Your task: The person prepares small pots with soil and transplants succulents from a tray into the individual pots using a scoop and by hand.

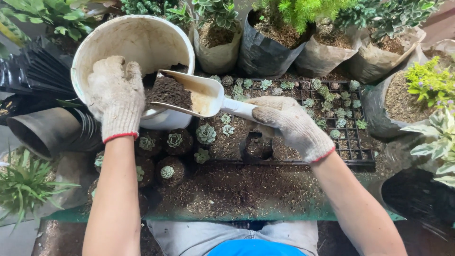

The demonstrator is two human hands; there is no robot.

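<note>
No packages, labels, signs, screens apparent

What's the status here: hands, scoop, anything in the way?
Left hand gripping tilted white bucket rim. Right hand holds white scoop, loaded with soil, at bucket mouth. Small potted succulents directly below.

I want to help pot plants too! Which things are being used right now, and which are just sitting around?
In use:
left hand tipping the white bucket
right hand holding the white scoop
soil in the scoop

Sitting around:
seedling tray
small potted succulents
bagged plants
stacked black pots
</note>
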